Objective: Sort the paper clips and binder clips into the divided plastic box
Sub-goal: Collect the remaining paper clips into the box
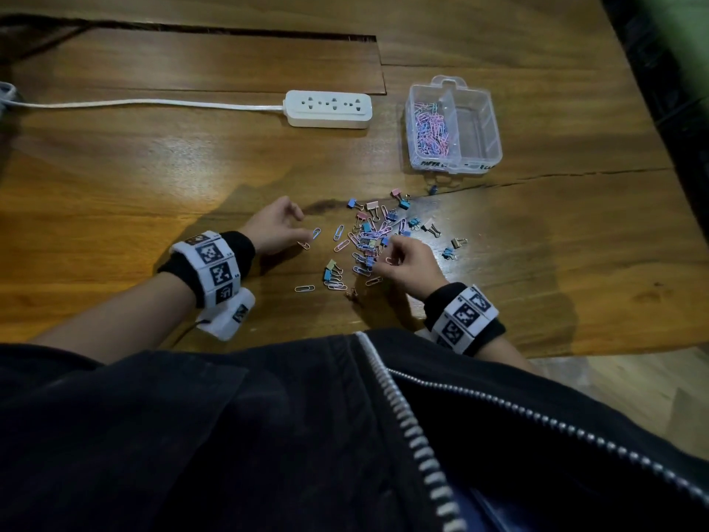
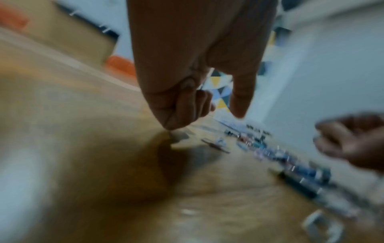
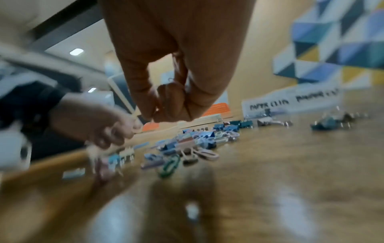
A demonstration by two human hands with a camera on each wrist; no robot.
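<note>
A mixed pile (image 1: 374, 238) of pastel paper clips and small binder clips lies on the wooden table between my hands. The clear divided box (image 1: 495, 149) stands beyond it; its left compartment holds paper clips (image 1: 431, 128) and the right one looks bare. My left hand (image 1: 282, 228) has curled fingers whose tips meet a blue paper clip (image 1: 315, 233) on the table; that wrist view is blurred. My right hand (image 1: 406, 259) pinches a pink paper clip (image 1: 391, 259), and a thin wire loop (image 3: 170, 80) shows between its bunched fingers (image 3: 172, 105).
A white power strip (image 1: 328, 108) with its cable lies at the back, left of the box. Loose binder clips (image 1: 454, 247) are scattered right of the pile, and single paper clips (image 1: 305, 288) lie near me. The table's edge runs close on the right.
</note>
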